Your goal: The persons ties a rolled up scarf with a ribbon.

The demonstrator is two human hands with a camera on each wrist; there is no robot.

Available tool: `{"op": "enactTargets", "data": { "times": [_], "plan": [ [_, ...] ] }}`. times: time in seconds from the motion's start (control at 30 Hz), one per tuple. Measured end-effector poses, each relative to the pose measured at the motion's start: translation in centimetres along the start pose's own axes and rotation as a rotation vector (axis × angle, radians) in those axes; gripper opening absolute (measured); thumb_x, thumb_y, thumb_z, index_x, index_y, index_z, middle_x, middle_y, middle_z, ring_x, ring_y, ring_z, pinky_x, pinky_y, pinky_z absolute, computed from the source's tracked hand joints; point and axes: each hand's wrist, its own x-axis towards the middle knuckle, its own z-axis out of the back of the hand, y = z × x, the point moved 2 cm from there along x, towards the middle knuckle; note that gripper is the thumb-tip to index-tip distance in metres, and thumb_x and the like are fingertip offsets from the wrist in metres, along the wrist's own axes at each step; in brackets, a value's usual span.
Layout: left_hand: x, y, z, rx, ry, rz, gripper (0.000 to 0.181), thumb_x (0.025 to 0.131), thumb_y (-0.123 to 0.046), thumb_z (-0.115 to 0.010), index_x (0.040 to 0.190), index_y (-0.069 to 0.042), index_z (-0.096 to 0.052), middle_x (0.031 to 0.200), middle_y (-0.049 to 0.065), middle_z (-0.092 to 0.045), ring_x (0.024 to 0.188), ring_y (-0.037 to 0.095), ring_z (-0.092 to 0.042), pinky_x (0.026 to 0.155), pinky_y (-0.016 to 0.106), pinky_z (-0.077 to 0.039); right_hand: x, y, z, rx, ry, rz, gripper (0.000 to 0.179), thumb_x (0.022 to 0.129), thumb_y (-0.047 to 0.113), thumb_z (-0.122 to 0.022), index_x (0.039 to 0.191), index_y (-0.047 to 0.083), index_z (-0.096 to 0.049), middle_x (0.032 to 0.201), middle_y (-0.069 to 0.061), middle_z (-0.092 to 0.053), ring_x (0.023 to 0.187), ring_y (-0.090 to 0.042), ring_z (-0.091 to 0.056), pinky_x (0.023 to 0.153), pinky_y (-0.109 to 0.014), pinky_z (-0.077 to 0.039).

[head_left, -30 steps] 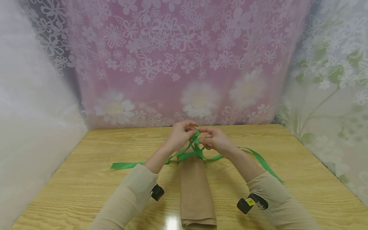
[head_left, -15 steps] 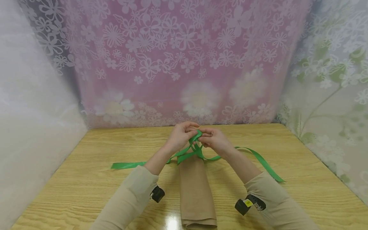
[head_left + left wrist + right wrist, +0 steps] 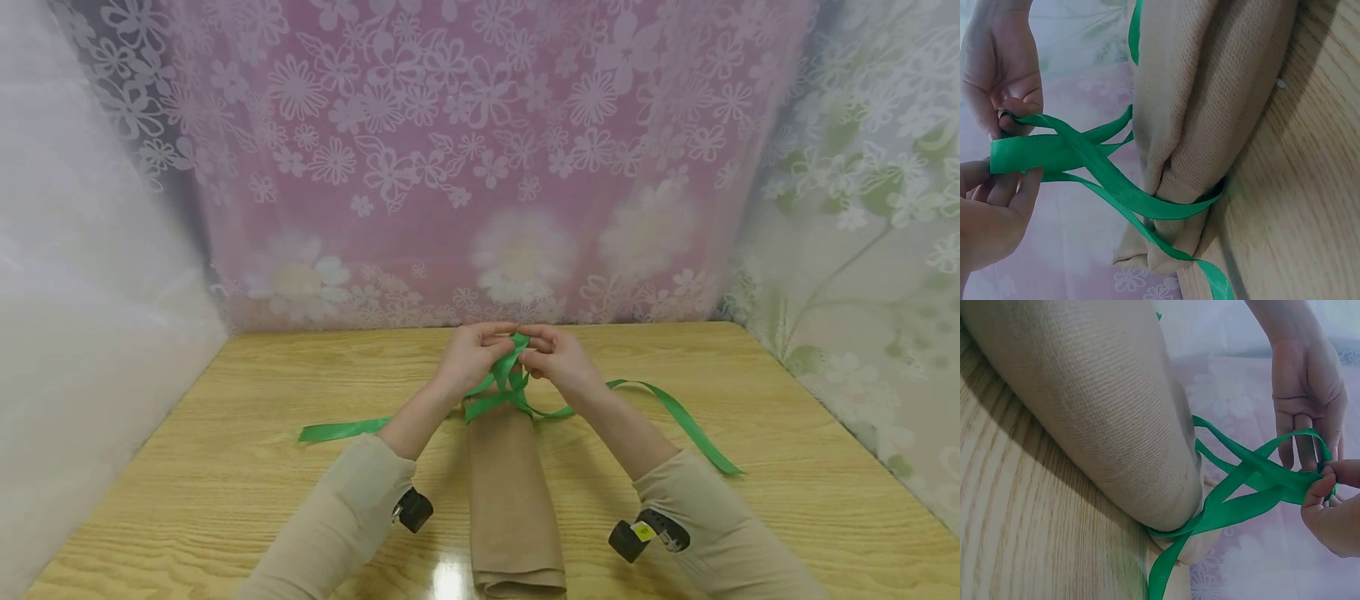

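A folded brown cloth [image 3: 513, 500] lies lengthwise on the table, with a green ribbon [image 3: 491, 406] wrapped round its far part. Above the wrap, ribbon strands cross and rise to both hands. My left hand [image 3: 467, 358] pinches the raised ribbon between thumb and fingers. Close beside it, my right hand [image 3: 566, 364] pinches the same bunch from the other side. In the left wrist view, a flat ribbon fold [image 3: 1022, 153] stands out between the two hands. The right wrist view shows the right thumb and fingertips [image 3: 1322, 487] pressed on the ribbon, the left fingers just behind.
One ribbon tail [image 3: 337, 430] lies out to the left on the wooden table [image 3: 225, 517]; the other tail [image 3: 690, 425] curves away to the right. A pink flowered curtain [image 3: 420, 167] hangs behind the table's far edge, with pale sheets at both sides.
My right hand has shifted slightly left, closer to the left hand. The ribbon between them has changed from a loose loop to an upright fold. The left tail has slid slightly right.
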Motion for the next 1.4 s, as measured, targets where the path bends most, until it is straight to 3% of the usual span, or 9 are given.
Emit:
{"op": "enactTargets", "data": {
  "times": [0.17,0.27,0.4,0.47,0.67,0.77,1.03,1.23,1.4],
  "plan": [
    [-0.1,0.2,-0.1,0.033,-0.024,0.007,0.030,0.093,-0.013,-0.056,0.122,-0.014,-0.062,0.105,0.006,-0.067,0.083,0.015,-0.064,0.066,0.025,-0.047,0.1,-0.1,-0.1,0.001,-0.001,0.013,0.047,0.087,-0.002,-0.049,0.134,-0.003,-0.041,0.122,-0.015,-0.057,0.074,-0.014,-0.044,0.064,-0.025,-0.035],
    [-0.1,0.4,-0.1,0.074,-0.044,-0.024,0.029,0.093,-0.010,-0.055,0.121,-0.013,-0.063,0.103,0.006,-0.068,0.064,0.008,-0.059,0.054,0.021,-0.044,0.2,-0.3,-0.1,-0.059,-0.016,0.014,0.048,0.086,0.000,-0.055,0.133,0.000,-0.045,0.123,-0.016,-0.056,0.079,-0.014,-0.053,0.063,-0.024,-0.038],
    [-0.2,0.4,-0.3,0.211,-0.070,-0.124,0.028,0.093,-0.007,-0.054,0.119,-0.008,-0.063,0.100,0.009,-0.068,0.037,0.009,-0.035,0.039,0.019,-0.027,0.2,-0.3,0.0,-0.295,-0.073,0.037,0.048,0.084,0.004,-0.064,0.130,0.004,-0.050,0.121,-0.016,-0.057,0.074,-0.017,-0.057,0.057,-0.025,-0.042],
    [-0.3,0.3,-0.5,0.299,-0.081,-0.187,0.027,0.092,-0.005,-0.053,0.118,-0.004,-0.063,0.100,0.012,-0.068,0.035,0.009,-0.033,0.037,0.017,-0.026,0.1,-0.3,0.0,-0.439,-0.101,0.064,0.047,0.082,0.005,-0.066,0.127,0.003,-0.053,0.117,-0.016,-0.059,0.076,-0.019,-0.058,0.059,-0.027,-0.045],
    [-0.5,-0.4,-1.1,0.578,-0.137,-0.386,0.019,0.091,-0.001,-0.055,0.106,0.003,-0.066,0.097,0.015,-0.068,0.056,0.013,-0.062,0.052,0.015,-0.046,-0.1,0.1,-0.4,-0.687,-0.090,0.152,0.030,0.083,0.001,-0.064,0.112,-0.004,-0.061,0.099,-0.016,-0.067,0.085,-0.028,-0.065,0.070,-0.037,-0.053],
    [-0.6,-0.5,-1.3,0.651,-0.157,-0.439,0.017,0.090,0.000,-0.056,0.103,0.003,-0.067,0.096,0.015,-0.068,0.074,0.018,-0.067,0.063,0.019,-0.050,-0.1,0.0,-0.4,-0.693,-0.055,0.156,0.021,0.085,0.002,-0.063,0.104,-0.004,-0.066,0.094,-0.014,-0.068,0.082,-0.027,-0.066,0.071,-0.036,-0.053],
    [-0.5,-0.3,-1.2,0.689,-0.161,-0.475,0.019,0.090,0.002,-0.054,0.104,0.003,-0.066,0.094,0.015,-0.068,0.067,0.016,-0.065,0.060,0.017,-0.049,0.1,-0.5,0.2,-0.604,0.021,0.091,0.015,0.089,0.008,-0.061,0.097,0.000,-0.071,0.091,-0.013,-0.069,0.073,-0.023,-0.060,0.065,-0.035,-0.050],
    [-0.6,-0.4,-1.2,0.707,-0.151,-0.499,0.018,0.089,0.004,-0.054,0.103,0.004,-0.066,0.092,0.015,-0.068,0.066,0.016,-0.065,0.060,0.017,-0.049,0.4,-0.9,0.5,-0.492,0.030,0.047,0.021,0.087,0.001,-0.055,0.103,-0.002,-0.069,0.110,-0.018,-0.063,0.058,-0.014,-0.047,0.065,-0.034,-0.049],
    [-0.6,-0.6,-1.1,0.715,-0.149,-0.506,0.018,0.089,0.004,-0.055,0.103,0.005,-0.066,0.090,0.015,-0.068,0.065,0.017,-0.064,0.059,0.017,-0.048,0.6,-1.2,0.6,-0.418,0.015,0.034,0.025,0.084,-0.002,-0.052,0.103,-0.003,-0.069,0.127,-0.020,-0.053,0.086,-0.025,-0.054,0.066,-0.035,-0.047]
  ]
}}
